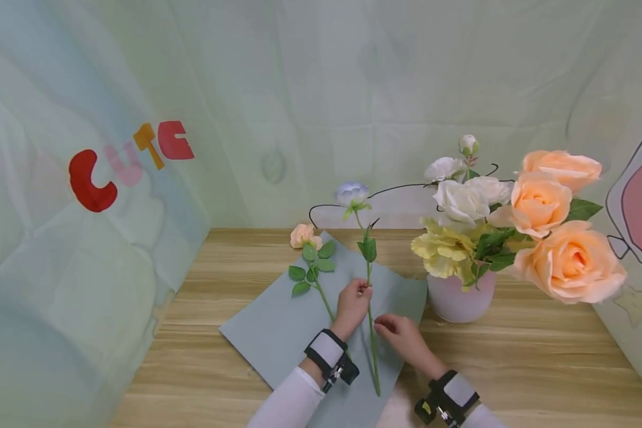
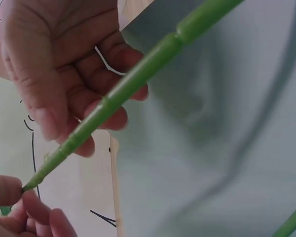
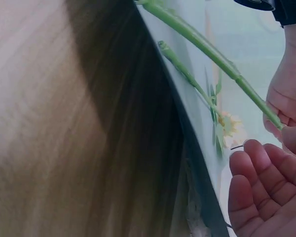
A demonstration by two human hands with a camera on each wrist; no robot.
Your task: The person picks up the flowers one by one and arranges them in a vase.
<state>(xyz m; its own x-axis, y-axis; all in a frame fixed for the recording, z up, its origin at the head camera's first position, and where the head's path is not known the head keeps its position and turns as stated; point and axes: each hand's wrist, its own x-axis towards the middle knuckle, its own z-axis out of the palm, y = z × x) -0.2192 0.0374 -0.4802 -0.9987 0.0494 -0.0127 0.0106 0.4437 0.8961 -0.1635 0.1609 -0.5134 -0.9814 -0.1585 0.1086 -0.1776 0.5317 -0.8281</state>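
In the head view my left hand [image 1: 353, 306] pinches the green stem of a pale blue-white artificial flower [image 1: 353, 194] between thumb and fingers. The stem's lower end slants down over a grey-blue sheet of paper [image 1: 278, 324]. My right hand [image 1: 403, 342] is just right of that stem, fingers loosely bent and holding nothing. In the left wrist view the stem [image 2: 123, 91] passes in front of the right hand's fingers; contact cannot be made out. On the paper, left of my left hand, lies a small peach flower [image 1: 305, 236] with green leaves.
A pale pink vase [image 1: 462, 300] stands to the right on the wooden table [image 1: 540, 362], filled with white, yellow and large peach roses [image 1: 572, 261] that lean right. A printed cloth backdrop [image 1: 380, 89] rises behind and beside the table.
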